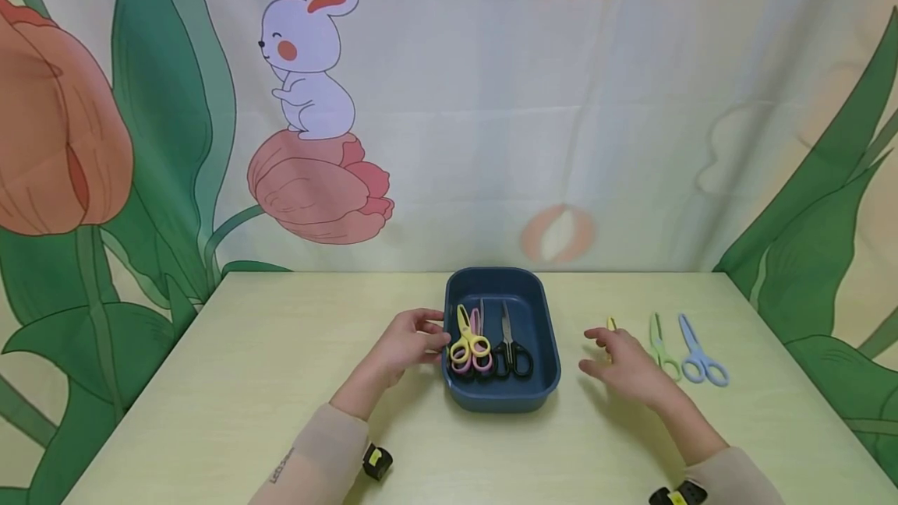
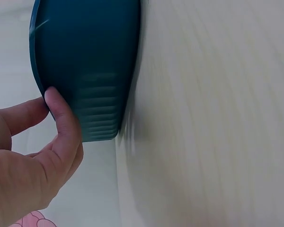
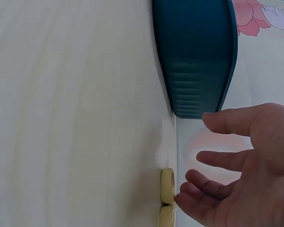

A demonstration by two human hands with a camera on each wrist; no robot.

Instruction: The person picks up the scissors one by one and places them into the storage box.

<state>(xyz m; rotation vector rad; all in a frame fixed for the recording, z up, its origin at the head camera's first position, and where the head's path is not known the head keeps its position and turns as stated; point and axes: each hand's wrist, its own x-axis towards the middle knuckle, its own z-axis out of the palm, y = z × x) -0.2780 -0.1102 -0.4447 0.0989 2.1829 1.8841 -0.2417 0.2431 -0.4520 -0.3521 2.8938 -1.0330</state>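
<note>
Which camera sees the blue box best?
The head view: nearly the whole blue box shows, scissors inside. Both wrist views cut it off, showing its outside; in the left one, the left hand pinches its rim.

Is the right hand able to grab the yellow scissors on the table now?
Probably yes: the right hand looks empty, fingers loosely apart, close beside the yellow scissors, and nothing seems to stand between them.

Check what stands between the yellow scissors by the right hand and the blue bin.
Besides the right hand, only the raised side wall of the blue bin visibly stands between the yellow scissors and the bin's inside.
</note>
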